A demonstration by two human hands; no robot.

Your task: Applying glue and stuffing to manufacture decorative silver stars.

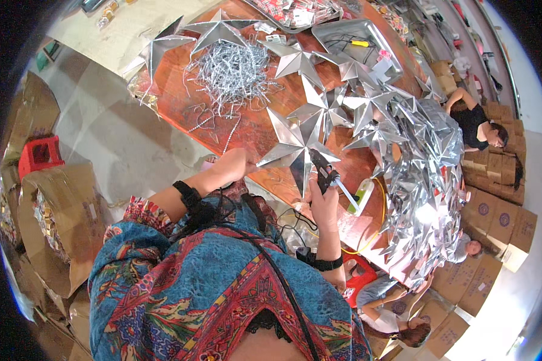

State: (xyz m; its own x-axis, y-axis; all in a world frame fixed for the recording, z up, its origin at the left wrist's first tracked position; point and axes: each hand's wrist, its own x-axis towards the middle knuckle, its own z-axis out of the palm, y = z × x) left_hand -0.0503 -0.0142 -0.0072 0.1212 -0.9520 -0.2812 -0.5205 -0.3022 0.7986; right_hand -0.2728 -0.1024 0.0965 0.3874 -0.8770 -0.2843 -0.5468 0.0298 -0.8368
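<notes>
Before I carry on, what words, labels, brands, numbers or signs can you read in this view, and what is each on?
None reads clearly enough to quote.
Stacked cardboard boxes at right: round marks and print, too small and blurred.
Brown carton at left: a pale label, too small.
Red-and-white packets at the top: too small.
Glue gun in the right hand: no readable marking.
Silver star under it: no text visible.
</notes>
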